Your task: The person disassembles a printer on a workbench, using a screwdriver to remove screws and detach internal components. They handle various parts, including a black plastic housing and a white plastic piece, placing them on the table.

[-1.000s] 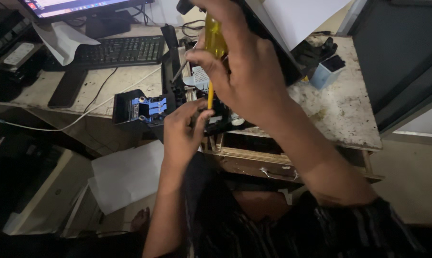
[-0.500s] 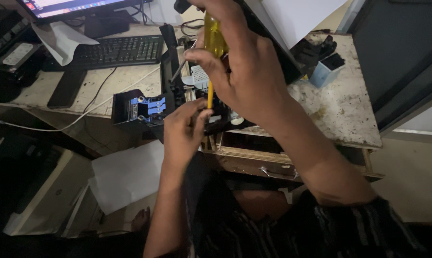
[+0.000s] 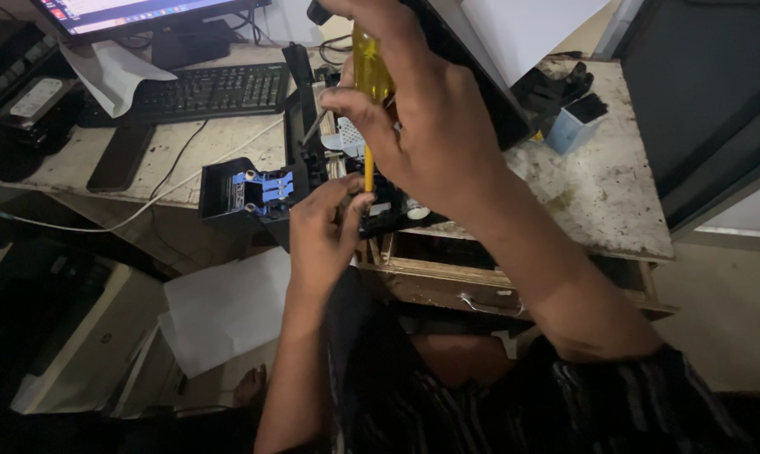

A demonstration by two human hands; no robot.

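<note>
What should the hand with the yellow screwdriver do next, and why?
Probably turn the screwdriver in place. The right hand grips its yellow handle upright, with the shaft pointing straight down into the black printer part at the desk edge. The left hand is right beside the tip, seemingly steadying the part. The tip itself is hidden, so this is a guess.
</note>
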